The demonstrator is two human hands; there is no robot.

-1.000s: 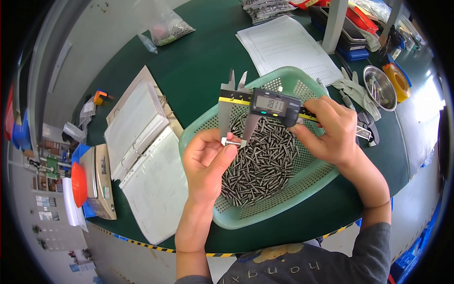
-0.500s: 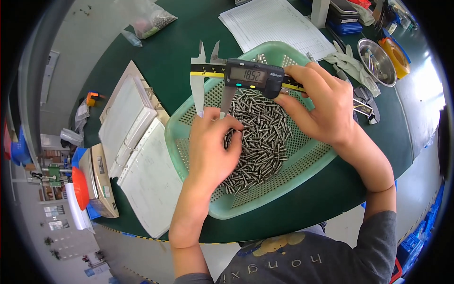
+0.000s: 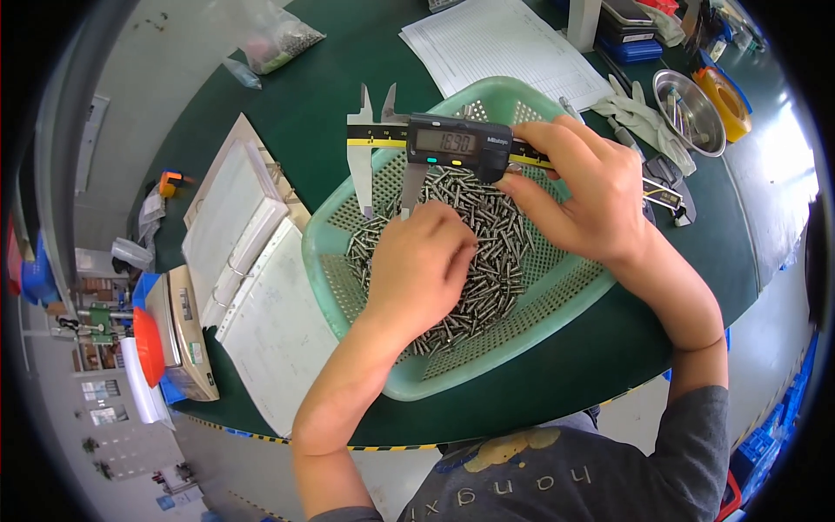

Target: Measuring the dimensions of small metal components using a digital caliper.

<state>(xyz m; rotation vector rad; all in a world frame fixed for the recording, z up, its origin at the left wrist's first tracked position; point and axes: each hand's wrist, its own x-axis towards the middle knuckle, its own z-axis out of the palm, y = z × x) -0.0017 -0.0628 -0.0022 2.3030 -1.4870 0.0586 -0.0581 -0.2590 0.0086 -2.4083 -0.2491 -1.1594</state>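
My right hand (image 3: 600, 196) grips a digital caliper (image 3: 461, 143) by its display end, thumb below and fingers above, holding it level over the far side of a green perforated plastic basket (image 3: 557, 317). The caliper's jaws stand apart, and no part is visible between them. In the basket lies a heap of small metal pins (image 3: 491, 261). My left hand (image 3: 417, 265) is over the heap, just below the jaw tips. Its fingers are curled with the tips turned down and away, so whatever they hold is hidden.
Left of the basket lies an open ring binder (image 3: 252, 296), with a weighing scale (image 3: 184, 335) beyond. Printed sheets (image 3: 500, 43) lie at the back. A white glove (image 3: 648, 122), a steel bowl (image 3: 691, 113) and a yellow tape roll (image 3: 726, 104) sit back right; a bag of parts (image 3: 278, 39) back left.
My left hand has moved right, from the caliper's jaw tips to over the pins. The display reading has changed. My right hand keeps its grip on the caliper, nearly in place.
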